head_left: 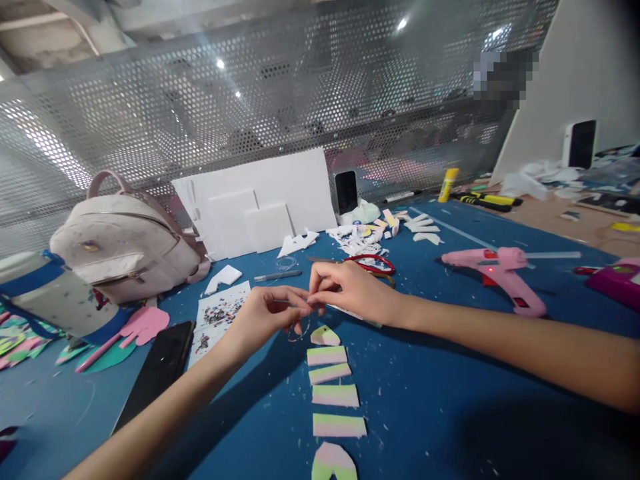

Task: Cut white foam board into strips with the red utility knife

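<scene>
Left hand [265, 313] and right hand [350, 290] pinch a thin strand [299, 331] just above the blue counter [425, 400].

The hands meet fingertip to fingertip, each closed in a tight thumb-and-finger pinch on the strand — it looks so fine that only fingertips could grip it. It curls in a small pale loop under the fingers, nearly see-through; whether it is wire or thread I cannot tell. The loop hangs over the top of a row of pink-and-green striped foam pieces [335, 395] laid in line. Red scissors [373, 263] lie just behind the right hand and a pink glue gun [500, 270] lies well to its right — likely kept within reach.
</scene>
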`<state>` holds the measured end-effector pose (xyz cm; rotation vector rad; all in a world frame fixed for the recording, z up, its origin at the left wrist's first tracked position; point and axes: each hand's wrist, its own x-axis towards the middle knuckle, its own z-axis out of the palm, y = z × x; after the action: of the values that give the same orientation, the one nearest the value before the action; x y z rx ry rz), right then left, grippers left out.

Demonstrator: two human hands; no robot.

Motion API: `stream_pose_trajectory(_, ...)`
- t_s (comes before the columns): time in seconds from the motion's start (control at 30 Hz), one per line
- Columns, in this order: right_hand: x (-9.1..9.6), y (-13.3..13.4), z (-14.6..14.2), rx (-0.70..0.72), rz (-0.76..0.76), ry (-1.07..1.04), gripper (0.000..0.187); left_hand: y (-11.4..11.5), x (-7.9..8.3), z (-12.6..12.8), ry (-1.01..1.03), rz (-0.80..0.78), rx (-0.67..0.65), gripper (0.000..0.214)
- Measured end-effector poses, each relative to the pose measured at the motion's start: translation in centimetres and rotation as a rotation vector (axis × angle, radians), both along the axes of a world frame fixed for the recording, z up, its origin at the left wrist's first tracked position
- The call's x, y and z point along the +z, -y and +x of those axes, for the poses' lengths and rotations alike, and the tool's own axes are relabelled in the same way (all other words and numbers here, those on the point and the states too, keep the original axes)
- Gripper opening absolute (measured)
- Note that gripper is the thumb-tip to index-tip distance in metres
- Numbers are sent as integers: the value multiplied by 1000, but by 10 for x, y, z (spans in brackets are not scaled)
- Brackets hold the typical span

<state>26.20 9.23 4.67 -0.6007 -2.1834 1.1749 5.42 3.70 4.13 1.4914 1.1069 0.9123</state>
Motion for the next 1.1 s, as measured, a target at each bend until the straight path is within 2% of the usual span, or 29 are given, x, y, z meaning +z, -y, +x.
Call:
stream_pose_trajectory(0.07, -1, -2, 0, -27, -3, -31, 15, -2, -1, -1, 1, 7, 10, 7)
stream_pose_trajectory(0.27, -5, -8, -1, -153, 113, -42, 13, -3, -1, -3, 12, 22, 47, 8)
stream_pose_trajectory(0.47, -12, -9, -3, -183, 130, -75, 17, 0, -4, 4, 26, 53, 121, 10)
stream_pose_trajectory(0.53, -8, -8, -2, -168, 151, -59, 18, 0, -2, 5, 41, 72, 139, 10)
stream_pose_trajectory(0.6, -2, -7, 1, -148, 175, 51, 19, 0, 0, 4, 45, 95, 143, 8)
stream_pose_trajectory(0.73, 4, -2, 8, -44, 267, 536, 32, -4, 5, -4, 27, 162, 154, 5)
stream_pose_trajectory(0.8, 1, 3, 9, 26, 334, 674, 30, -6, 6, -9, 15, 187, 165, 5)
stream_pose_trajectory(0.9, -5, 8, 8, 80, 349, 687, 25, -9, 7, -15, -18, 216, 177, 6)
stream_pose_trajectory(1.1, -16, 7, 8, 129, 254, 550, 24, -10, 9, -20, -60, 257, 185, 7)
